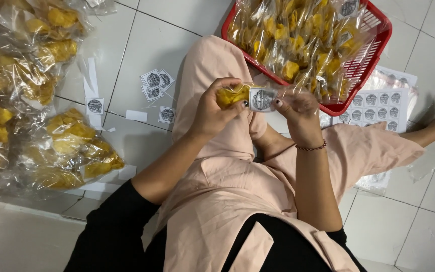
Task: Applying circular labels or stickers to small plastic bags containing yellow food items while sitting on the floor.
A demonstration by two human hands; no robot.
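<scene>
Left hand point(212, 108) and right hand point(298, 113): fingers of both grasp one clear plastic packet of yellow chips point(235, 94) bearing a square grey-white sticker point(262, 99). Red plastic basket point(373, 55) of similar packets just beyond.

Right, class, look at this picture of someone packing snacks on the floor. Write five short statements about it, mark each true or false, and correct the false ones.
1. Both hands hold one small clear packet of yellow snacks. True: the left hand and right hand grip it together.
2. The basket is blue. False: it is red.
3. The basket is empty. False: it is full of clear bags of yellow snacks.
4. Loose cut stickers lie on the floor tiles. True.
5. The bracelet is on the left wrist. False: it is on the right wrist.
</scene>
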